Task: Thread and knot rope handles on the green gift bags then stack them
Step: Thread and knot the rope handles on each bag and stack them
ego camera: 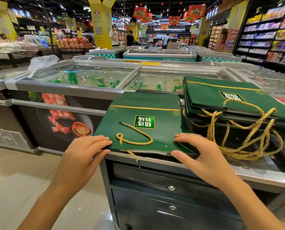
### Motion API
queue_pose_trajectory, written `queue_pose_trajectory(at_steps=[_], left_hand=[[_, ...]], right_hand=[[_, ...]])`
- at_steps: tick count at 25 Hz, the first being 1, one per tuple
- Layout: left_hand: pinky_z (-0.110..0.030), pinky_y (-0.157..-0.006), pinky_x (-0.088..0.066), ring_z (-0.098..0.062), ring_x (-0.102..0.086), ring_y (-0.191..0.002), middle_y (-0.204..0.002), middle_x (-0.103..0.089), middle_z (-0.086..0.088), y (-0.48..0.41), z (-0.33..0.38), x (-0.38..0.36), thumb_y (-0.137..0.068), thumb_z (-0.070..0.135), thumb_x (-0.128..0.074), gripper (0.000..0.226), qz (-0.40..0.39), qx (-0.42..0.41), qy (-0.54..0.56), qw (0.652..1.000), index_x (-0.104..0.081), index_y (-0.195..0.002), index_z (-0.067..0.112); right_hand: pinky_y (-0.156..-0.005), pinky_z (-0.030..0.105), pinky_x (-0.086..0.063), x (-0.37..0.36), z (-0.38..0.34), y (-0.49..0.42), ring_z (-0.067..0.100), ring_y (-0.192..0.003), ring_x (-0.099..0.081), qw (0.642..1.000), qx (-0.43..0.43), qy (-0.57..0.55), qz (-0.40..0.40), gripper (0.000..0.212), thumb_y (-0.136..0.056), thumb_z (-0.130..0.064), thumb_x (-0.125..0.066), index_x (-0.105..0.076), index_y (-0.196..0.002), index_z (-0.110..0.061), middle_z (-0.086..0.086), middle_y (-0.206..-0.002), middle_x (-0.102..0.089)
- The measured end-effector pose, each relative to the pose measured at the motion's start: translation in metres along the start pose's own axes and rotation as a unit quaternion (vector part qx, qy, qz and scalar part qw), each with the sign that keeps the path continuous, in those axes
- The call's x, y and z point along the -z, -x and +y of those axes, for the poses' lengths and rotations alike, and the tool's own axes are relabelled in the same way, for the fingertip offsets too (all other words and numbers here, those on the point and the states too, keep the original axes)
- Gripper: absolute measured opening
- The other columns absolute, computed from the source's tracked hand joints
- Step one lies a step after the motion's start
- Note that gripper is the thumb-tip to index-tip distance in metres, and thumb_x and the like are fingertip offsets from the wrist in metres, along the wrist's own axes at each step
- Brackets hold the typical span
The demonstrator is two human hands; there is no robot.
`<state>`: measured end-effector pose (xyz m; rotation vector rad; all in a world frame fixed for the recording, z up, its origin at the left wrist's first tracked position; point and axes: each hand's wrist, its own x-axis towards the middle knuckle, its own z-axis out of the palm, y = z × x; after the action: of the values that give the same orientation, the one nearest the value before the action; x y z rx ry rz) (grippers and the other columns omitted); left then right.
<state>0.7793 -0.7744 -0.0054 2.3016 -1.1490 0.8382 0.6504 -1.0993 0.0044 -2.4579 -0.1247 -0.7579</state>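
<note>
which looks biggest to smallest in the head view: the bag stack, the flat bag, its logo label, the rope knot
1-2. bag stack and flat green gift bag: too alike to rank; stack runs off frame
3. logo label
4. rope knot

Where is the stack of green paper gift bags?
The stack lies right in the head view, on the grey metal counter, beside the single green bag.

Flat bag (161, 130) on counter (155, 161), rope (135, 136) on it, stacked bags (221, 97) right, freezer (78, 77) behind
</note>
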Motion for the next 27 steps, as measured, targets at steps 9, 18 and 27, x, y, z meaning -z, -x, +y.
queue_pose_trajectory(at_steps=[9,18,27], left_hand=[[-0.037,-0.078,-0.052,-0.012,-0.060,-0.083,-0.087,-0.063,0.018,-0.061,0.027,-0.003,-0.096,0.024,-0.059,0.022,-0.052,0.151,0.080,0.984,-0.067,-0.116,0.026],[-0.038,-0.077,-0.047,-0.022,-0.054,-0.085,-0.090,-0.069,-0.007,-0.117,0.029,-0.040,-0.098,0.045,-0.056,0.031,-0.170,0.189,0.020,0.967,-0.073,-0.108,0.022],[-0.028,-0.070,-0.052,-0.006,-0.062,-0.073,-0.074,-0.066,0.013,-0.118,0.059,-0.053,-0.088,0.014,-0.071,0.013,-0.129,0.205,0.104,0.965,-0.077,-0.089,0.025]], right_hand=[[-0.096,0.003,-0.038,0.000,0.007,0.001,-0.011,-0.118,-0.055,0.996,-0.041,-0.070,-0.021,0.051,-0.074,-0.062,-0.069,-0.077,-0.107,-0.024,-0.016,-0.121,-0.068],[-0.093,0.007,-0.043,0.001,0.009,0.002,-0.007,-0.116,-0.056,0.995,-0.056,-0.074,-0.031,0.053,-0.072,-0.066,-0.069,-0.077,-0.106,-0.026,-0.021,-0.118,-0.066],[-0.096,0.010,-0.043,-0.001,0.013,0.002,-0.002,-0.114,-0.058,0.997,-0.047,-0.059,-0.034,0.040,-0.078,-0.054,-0.076,-0.077,-0.105,-0.024,-0.015,-0.118,-0.068]])
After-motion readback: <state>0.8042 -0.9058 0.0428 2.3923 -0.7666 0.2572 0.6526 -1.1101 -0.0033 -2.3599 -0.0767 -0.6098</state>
